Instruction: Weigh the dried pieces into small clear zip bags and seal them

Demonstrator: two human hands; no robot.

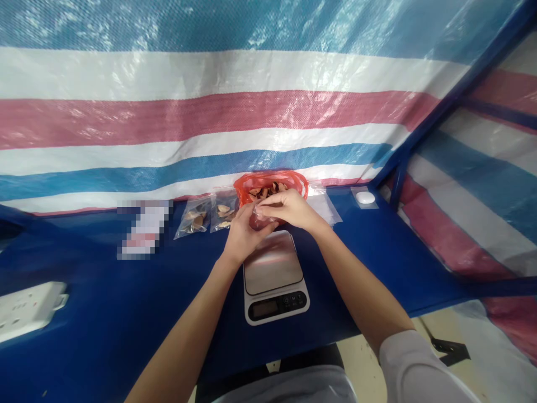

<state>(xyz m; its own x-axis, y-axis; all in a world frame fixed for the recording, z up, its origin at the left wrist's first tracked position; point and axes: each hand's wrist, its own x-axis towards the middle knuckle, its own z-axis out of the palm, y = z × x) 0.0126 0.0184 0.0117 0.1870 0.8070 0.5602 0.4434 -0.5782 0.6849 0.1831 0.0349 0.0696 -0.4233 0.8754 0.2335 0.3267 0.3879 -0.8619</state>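
Observation:
My left hand (242, 234) and my right hand (289, 208) meet just behind the kitchen scale, with fingers bent inward. Between them is a small piece of clear plastic (257, 216), seemingly a thin bag, pinched by both hands; my fingers hide much of it. Right behind them sits an open red plastic bag (245, 182) holding dried brownish slices (274, 189). The scale (273, 266), white with a metal plate and a dark display, lies nearest below my hands, and nothing rests on its plate.
Left of the red bag lie two clear zip bags of slices (193, 219) (223, 212). Flat clear bags (329, 206) are to its right. Farther off are a white oval object (365, 197), a blurred-out paper (146, 229) and a power strip (31, 308). Striped sheeting (201, 120) backs the blue table (126, 313).

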